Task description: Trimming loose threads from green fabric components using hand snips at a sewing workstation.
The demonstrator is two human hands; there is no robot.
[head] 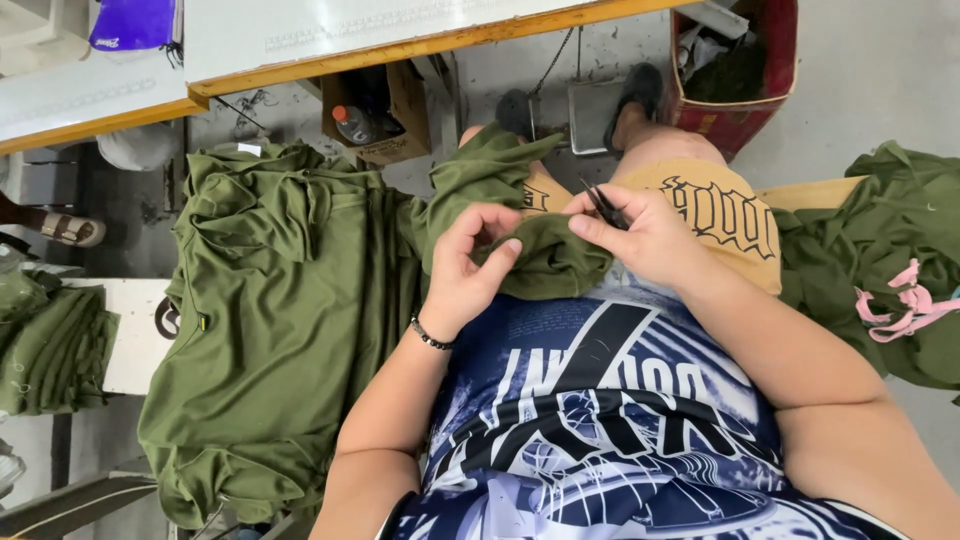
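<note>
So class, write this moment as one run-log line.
left hand: pinching olive green garment | right hand: holding small black snips at fabric | more green garments on the person's left

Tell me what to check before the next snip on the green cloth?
1. Left hand pinches the green cloth: ok.
2. Right hand has a grip on the small dark snips: ok.
3. Snip tips clear of the left fingers: ok, a gap shows.
4. Loose thread to cut is visible: cannot tell, too small.
5. Cloth rests on the lap, not slipping: ok.
6. Green pile lies close on the left: ok.
</note>
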